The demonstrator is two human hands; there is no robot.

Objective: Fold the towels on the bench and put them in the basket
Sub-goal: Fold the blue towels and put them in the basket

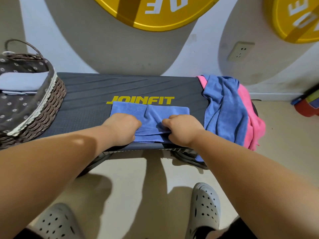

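A blue towel lies spread on the middle of the dark bench, partly over the yellow JOINFIT lettering. My left hand grips the towel's near edge on the left, fingers curled into the cloth. A little to the right, my right hand pinches a bunched fold of the same edge. At the bench's right end lies a crumpled blue towel on top of a pink towel. On the bench's left end stands the wicker basket with a flowered lining, and a folded pale blue towel lies inside it.
The bench stands against a wall with a power socket. Yellow round signs hang above. A red and blue object sits on the floor at far right. My two grey clogs stand on the floor in front of the bench.
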